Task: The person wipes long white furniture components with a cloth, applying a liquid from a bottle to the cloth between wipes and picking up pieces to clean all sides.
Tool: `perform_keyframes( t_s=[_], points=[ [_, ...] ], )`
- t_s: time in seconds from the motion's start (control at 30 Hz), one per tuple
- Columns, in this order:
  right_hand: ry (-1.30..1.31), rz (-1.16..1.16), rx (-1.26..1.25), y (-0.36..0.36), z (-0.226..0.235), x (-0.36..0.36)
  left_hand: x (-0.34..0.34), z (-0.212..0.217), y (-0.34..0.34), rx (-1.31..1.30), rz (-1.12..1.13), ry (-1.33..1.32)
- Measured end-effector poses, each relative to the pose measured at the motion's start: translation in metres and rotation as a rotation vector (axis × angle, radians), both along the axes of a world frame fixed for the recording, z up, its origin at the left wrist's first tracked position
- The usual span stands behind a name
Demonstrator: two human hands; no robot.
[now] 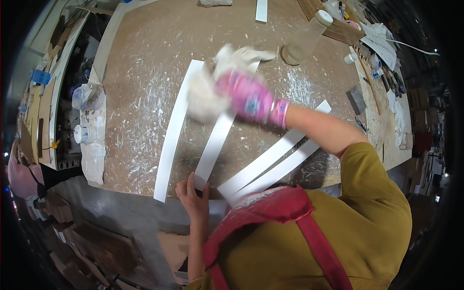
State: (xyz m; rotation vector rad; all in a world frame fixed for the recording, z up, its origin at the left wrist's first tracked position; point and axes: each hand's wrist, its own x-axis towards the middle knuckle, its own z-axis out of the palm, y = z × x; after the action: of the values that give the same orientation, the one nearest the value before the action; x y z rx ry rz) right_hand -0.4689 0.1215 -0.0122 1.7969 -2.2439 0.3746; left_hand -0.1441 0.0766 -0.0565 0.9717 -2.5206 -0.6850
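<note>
My right hand [249, 96], in a pink patterned glove, presses a white rag [208, 99] over a long white strip [212, 147]. Rag and glove are smeared by motion, and the rag hides part of the strip. At the strip's near end, my bare left hand [192, 195] grips it between thumb and fingers by the table edge. Another white strip [172, 135] lies to the left, its upper end next to the rag. Two more, an upper strip [263, 164] and a lower strip [285, 166], lie slanted on the right, partly under my right forearm and close to my red apron.
The paint-marked brown table [135, 87] carries a capped bottle [307, 38] at the far right, a dark grey block [356, 100] and a wooden tray [338, 29]. A further white strip [261, 10] lies at the far edge. Left stands a white tub [82, 134]; a person [26, 171] is beyond.
</note>
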Motion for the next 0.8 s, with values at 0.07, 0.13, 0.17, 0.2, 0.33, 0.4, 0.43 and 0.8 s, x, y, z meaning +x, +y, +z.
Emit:
perform_keyframes(
  t_s=[0.07, 0.13, 0.17, 0.2, 0.33, 0.4, 0.43, 0.8],
  points=[
    [-0.375, 0.181, -0.037, 0.006, -0.032, -0.001, 0.002, 0.006, -0.001, 0.049, 0.009, -0.05],
    [-0.207, -0.022, -0.119, 0.012, -0.051, -0.037, -0.007, 0.001, -0.007, 0.049, -0.022, -0.043],
    [-0.166, 0.032, -0.15, 0.012, -0.035, -0.067, -0.003, 0.001, -0.008, 0.047, -0.051, -0.053],
    [-0.351, -0.117, 0.048, 0.015, -0.04, -0.111, -0.008, 0.006, -0.009, 0.018, -0.087, -0.039],
    [-0.37, -0.185, 0.467, -0.023, 0.054, -0.026, 0.001, -0.009, -0.005, 0.046, 0.019, 0.06],
    [-0.085, 0.333, 0.243, 0.001, 0.034, 0.07, 0.01, -0.016, -0.006, 0.067, 0.074, 0.106],
    [-0.443, 0.347, 0.122, 0.009, 0.014, 0.108, 0.008, -0.019, -0.009, -0.035, -0.025, 0.14],
    [-0.234, 0.285, 0.205, -0.002, -0.037, 0.092, 0.005, -0.023, -0.002, -0.031, 0.063, 0.208]
  ],
)
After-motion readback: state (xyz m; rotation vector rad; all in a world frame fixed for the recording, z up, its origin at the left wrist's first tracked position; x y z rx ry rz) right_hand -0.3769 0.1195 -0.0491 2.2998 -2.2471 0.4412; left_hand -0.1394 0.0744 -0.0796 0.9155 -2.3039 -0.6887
